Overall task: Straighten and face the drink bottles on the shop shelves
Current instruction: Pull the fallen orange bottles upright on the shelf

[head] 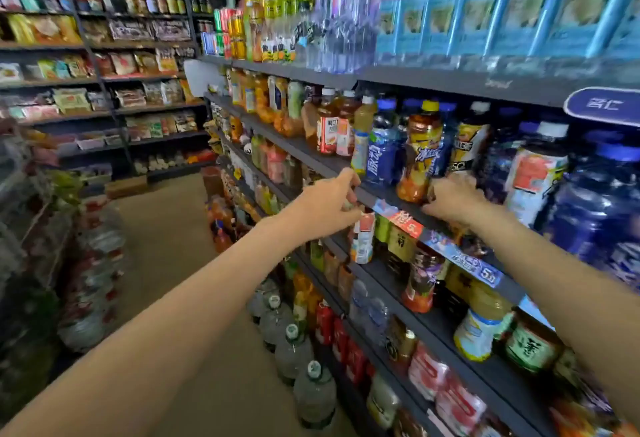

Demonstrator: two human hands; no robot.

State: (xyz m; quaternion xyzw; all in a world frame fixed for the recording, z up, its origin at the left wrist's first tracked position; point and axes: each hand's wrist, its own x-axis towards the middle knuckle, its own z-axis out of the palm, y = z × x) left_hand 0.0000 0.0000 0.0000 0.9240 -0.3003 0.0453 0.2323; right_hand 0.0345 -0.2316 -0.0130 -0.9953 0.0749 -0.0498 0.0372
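— While both my arms reach to the drink shelves, can you tell me where your hands are?

— Yes. My left hand (327, 204) is at the front edge of the shelf (408, 199) that carries the tea and sport drinks. Its fingers (349, 177) are curled over this edge, and under them I see a small bottle with a pale label (362, 241) on the shelf below. If the fingers really grip its cap, I cannot tell; the cap is hidden by my hand.

— And the right one?

— My right hand (453, 199) is further along the same edge. Its fingers (434, 206) are bent at the foot of the orange bottle with the yellow cap (419, 156), touching its base. The picture is blurred there, so I cannot say if they hold it or only rest against it.

— Where do the other bottles stand?

— Between my two hands stands a blue sport drink bottle (381, 146), upright, and just above my left fingers a pale yellow drink with a white cap (363, 135). Beyond my right fingers there is a bottle with a white and red label (536, 170), leaning a little. Below my right wrist, red and blue price tags (460, 253) hang on the shelf edge. Far under my left arm, big water jugs (294, 350) stand on the floor.
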